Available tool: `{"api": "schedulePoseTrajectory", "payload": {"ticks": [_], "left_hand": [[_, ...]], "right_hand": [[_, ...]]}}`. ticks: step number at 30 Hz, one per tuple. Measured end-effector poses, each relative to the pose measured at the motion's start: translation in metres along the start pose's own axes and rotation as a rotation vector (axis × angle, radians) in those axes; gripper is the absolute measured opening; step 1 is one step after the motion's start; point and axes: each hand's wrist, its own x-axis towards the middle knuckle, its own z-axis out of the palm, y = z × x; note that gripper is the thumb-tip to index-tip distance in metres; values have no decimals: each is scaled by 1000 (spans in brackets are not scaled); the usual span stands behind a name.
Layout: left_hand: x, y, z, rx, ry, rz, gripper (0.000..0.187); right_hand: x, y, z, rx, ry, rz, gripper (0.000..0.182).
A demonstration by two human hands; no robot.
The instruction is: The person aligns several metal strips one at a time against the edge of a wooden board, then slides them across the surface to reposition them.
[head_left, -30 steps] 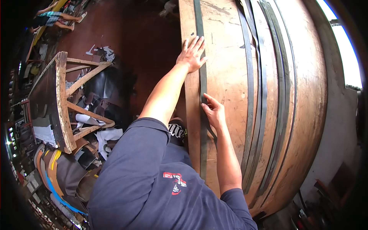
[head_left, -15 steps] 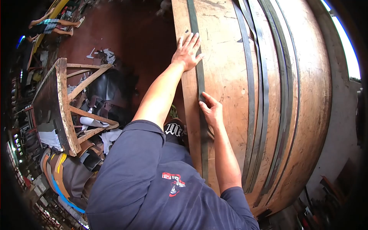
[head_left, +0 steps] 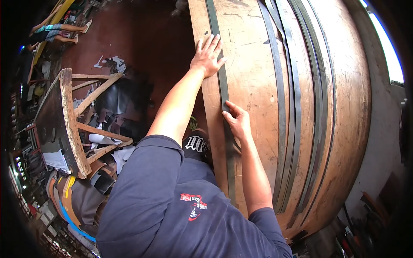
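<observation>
My left hand (head_left: 207, 58) lies flat with fingers spread, across the near part of a long dark strip (head_left: 229, 172) and the bare wood beside it. Lower down, my right hand (head_left: 237, 120) is bent, its thumb and index finger at the strip's right edge and its other fingers curled under. Whatever lies between those fingertips is too small to tell. The strip runs lengthwise close to the left edge of the wooden table (head_left: 254, 86). A thin curved piece shows beside my right wrist.
More long dark strips (head_left: 296, 103) run along the table to the right. A wooden frame (head_left: 69, 116) stands left, with scraps (head_left: 116, 99) behind it and rolled sheets (head_left: 81, 202) below. A person's legs (head_left: 64, 33) show at upper left, beyond the reddish floor (head_left: 129, 34).
The whole view has shifted slightly, so the table and both hands appear a little further left and up. Both hands keep nearly the same places on the strip.
</observation>
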Motion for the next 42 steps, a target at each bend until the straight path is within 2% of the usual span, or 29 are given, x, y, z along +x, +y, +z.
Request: {"api": "schedulePoseTrajectory", "payload": {"ticks": [17, 25, 28, 42], "left_hand": [[0, -2, 3, -2, 19, 11, 71], [0, -1, 2, 3, 12, 8, 71], [-1, -1, 1, -7, 14, 6, 71], [0, -1, -2, -76, -44, -29, 67]], "right_hand": [[3, 3, 1, -13, 12, 2, 43], [1, -7, 0, -119, 6, 16, 41], [6, 9, 0, -79, 17, -14, 41], [8, 4, 1, -116, 46, 31, 43]]}}
